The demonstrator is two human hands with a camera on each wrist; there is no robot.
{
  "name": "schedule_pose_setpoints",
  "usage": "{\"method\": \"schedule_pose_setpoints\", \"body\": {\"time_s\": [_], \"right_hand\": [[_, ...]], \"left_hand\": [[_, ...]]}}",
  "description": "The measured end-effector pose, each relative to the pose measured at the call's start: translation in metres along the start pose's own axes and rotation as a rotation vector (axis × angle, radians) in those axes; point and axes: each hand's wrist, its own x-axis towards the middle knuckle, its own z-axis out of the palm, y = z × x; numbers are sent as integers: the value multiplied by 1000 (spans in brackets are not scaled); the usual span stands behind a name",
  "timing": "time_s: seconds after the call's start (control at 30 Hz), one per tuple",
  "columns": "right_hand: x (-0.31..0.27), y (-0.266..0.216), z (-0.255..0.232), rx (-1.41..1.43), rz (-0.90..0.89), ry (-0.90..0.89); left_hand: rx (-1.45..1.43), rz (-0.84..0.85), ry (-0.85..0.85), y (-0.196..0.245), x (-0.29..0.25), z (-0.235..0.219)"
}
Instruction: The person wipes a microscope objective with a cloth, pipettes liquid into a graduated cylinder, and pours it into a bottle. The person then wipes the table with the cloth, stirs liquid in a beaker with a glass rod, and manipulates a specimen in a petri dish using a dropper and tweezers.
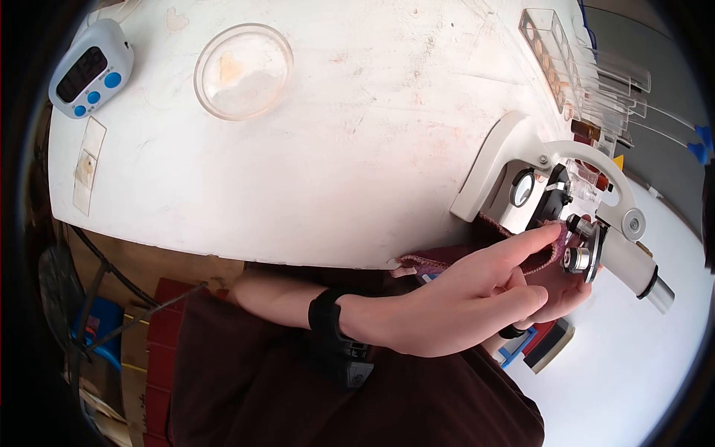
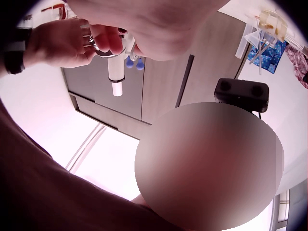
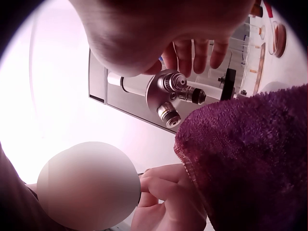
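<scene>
The left hand (image 1: 454, 298), fingers curled, pinches a purple terry cloth (image 1: 547, 257) against the silver objective lenses (image 1: 577, 257) of the tilted white microscope (image 1: 551, 194) at the surface's edge, while the right hand (image 1: 570, 287) grips beneath the turret.

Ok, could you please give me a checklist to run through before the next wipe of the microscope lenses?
1. Right hand holds the microscope by the nosepiece: ok.
2. Left hand grips the purple cloth: ok.
3. Cloth touches an objective: cannot tell.
4. Microscope stands upright on the table: not ok, it is tipped past the edge.
5. Petri dish and timer are away from both hands: ok.
</scene>
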Motion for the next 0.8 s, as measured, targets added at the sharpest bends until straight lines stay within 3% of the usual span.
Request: {"method": "schedule_pose_setpoints", "body": {"time_s": [0.03,0.07,0.13,0.33,0.8], "right_hand": [[0,-1,0,9,20,-79],[-1,-1,1,-68,-4,81],[-4,-4,5,-32,13,54],[-6,-3,8,19,29,-10],[-3,0,-9,59,10,-99]], "left_hand": [[-50,-14,-13,-3,-1,0],[-56,-12,-14,-6,0,2],[-97,96,-17,-12,2,6],[-113,144,-68,-23,4,5],[-9,112,-64,-14,1,5]]}}
